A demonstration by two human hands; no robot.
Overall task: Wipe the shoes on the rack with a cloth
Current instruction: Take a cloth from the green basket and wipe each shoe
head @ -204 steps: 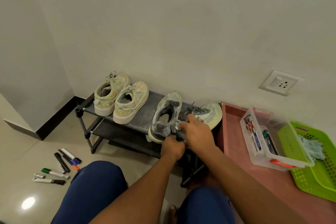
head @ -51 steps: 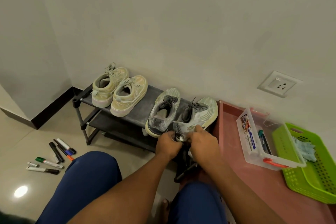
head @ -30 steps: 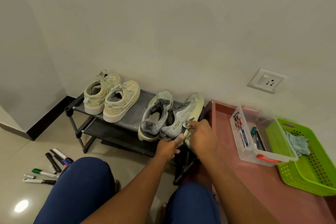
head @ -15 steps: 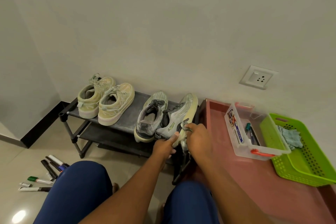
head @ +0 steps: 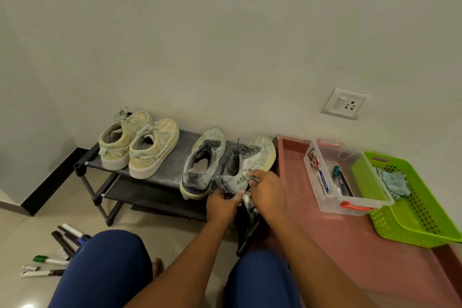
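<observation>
A low black shoe rack (head: 172, 177) stands against the wall. On its top shelf sit a pair of pale yellow-green sneakers (head: 140, 147) on the left and two grey running shoes on the right. The left grey shoe (head: 200, 170) lies flat. My left hand (head: 221, 205) grips the heel of the right grey shoe (head: 250, 160) at the rack's front right corner. My right hand (head: 268, 189) holds a small grey cloth (head: 248, 201) against that shoe's outer side. The cloth is mostly hidden under my fingers.
A pink tray (head: 350, 240) lies on the floor to the right, holding a clear plastic box (head: 327, 197) of pens and a green basket (head: 410, 210) with a light blue cloth. Several markers (head: 57, 250) lie on the floor at left. My knees fill the foreground.
The right grey shoe has come down from a tilt to sit more level on the shelf. My right hand with the cloth stays on its outer side, my left at the heel.
</observation>
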